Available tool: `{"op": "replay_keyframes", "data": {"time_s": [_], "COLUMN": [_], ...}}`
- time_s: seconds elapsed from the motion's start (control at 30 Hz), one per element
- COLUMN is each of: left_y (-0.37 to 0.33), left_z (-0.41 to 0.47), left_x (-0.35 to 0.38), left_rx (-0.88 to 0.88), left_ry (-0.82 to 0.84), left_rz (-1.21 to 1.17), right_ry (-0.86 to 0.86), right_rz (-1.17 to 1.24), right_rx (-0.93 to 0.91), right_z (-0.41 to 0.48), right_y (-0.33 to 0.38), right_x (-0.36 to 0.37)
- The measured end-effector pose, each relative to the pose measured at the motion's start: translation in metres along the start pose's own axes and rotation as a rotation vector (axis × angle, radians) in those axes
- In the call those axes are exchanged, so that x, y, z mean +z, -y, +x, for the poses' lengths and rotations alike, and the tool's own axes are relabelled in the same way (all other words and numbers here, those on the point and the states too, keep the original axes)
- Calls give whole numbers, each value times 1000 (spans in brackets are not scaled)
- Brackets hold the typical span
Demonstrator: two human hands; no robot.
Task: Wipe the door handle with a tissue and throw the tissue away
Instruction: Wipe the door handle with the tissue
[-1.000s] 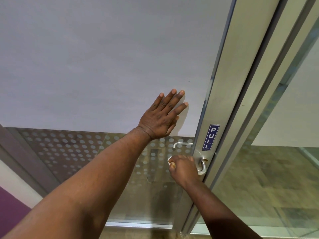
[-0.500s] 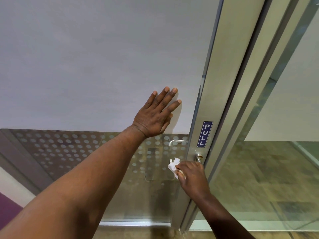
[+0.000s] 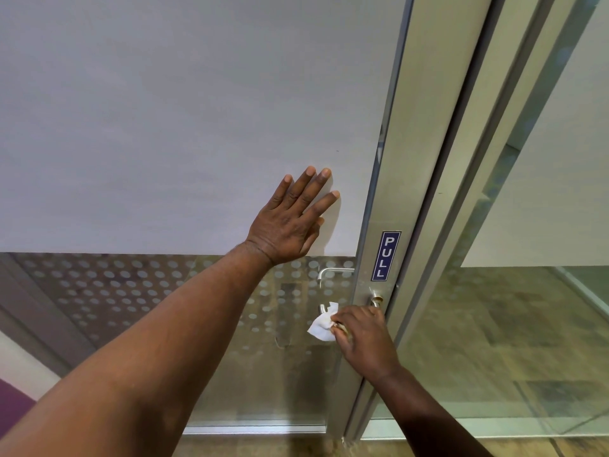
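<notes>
A glass door with a frosted upper panel fills the view. Its metal lever handle [image 3: 324, 308] sticks out left of the aluminium door stile [image 3: 372, 258]; my hand covers most of it, and only its curved end and the pivot [image 3: 376, 300] show. My right hand [image 3: 361, 334] is closed on a crumpled white tissue [image 3: 322, 326] that lies against the handle's end. My left hand [image 3: 291, 219] rests flat on the frosted panel above, fingers spread. A second handle [image 3: 334, 272] shows through the glass, on the door's far side.
A blue PULL sticker [image 3: 385, 255] sits on the stile above the handle. The aluminium door frame [image 3: 461, 159] runs diagonally to the right, with a fixed glass pane [image 3: 510, 341] beyond it. The lower door glass carries a dotted pattern [image 3: 131, 291].
My right hand has slid off the handle's grip toward its base, and the tissue now shows at the handle's free end. The view has shifted slightly right; my left hand stays on the panel.
</notes>
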State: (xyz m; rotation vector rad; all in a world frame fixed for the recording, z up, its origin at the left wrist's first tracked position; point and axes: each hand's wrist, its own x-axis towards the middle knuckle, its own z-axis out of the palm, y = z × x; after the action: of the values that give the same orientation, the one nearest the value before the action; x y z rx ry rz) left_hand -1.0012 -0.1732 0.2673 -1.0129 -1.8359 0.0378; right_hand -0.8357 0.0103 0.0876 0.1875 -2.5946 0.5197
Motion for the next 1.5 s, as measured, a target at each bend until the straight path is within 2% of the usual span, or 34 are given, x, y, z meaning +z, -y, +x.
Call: {"op": "replay_keyframes", "data": {"time_s": [0.2,0.57,0.8,0.97,1.13,1.23,1.37,1.5], "left_y": [1,1,1,0,0,0,0,0], "left_z": [0,0,0,1,1,1,0,1], "left_x": [0,1,2,1,1,1,1,1], "left_rx": [6,5,4,8,8,7,9,9], "left_ry": [0,-1,9,10,1,-5,0,14], "left_rz": [-6,0,2,10,20,18,15,15], "right_ry": [3,-84,-144,-175,-173,-243,-400,-427], "right_rz": [-4,-55,-103,-70,76,208,466,579], "right_rx": [-26,89,233,408,756,917,897,813], "right_z": [-5,-23,-21,-13,-25,-33,-29,-12], "right_y": [-7,-51,-64,-64,-68,-69,-61,-45], "right_x": [0,-15,-18,-20,-22,-22,-22,-21]}}
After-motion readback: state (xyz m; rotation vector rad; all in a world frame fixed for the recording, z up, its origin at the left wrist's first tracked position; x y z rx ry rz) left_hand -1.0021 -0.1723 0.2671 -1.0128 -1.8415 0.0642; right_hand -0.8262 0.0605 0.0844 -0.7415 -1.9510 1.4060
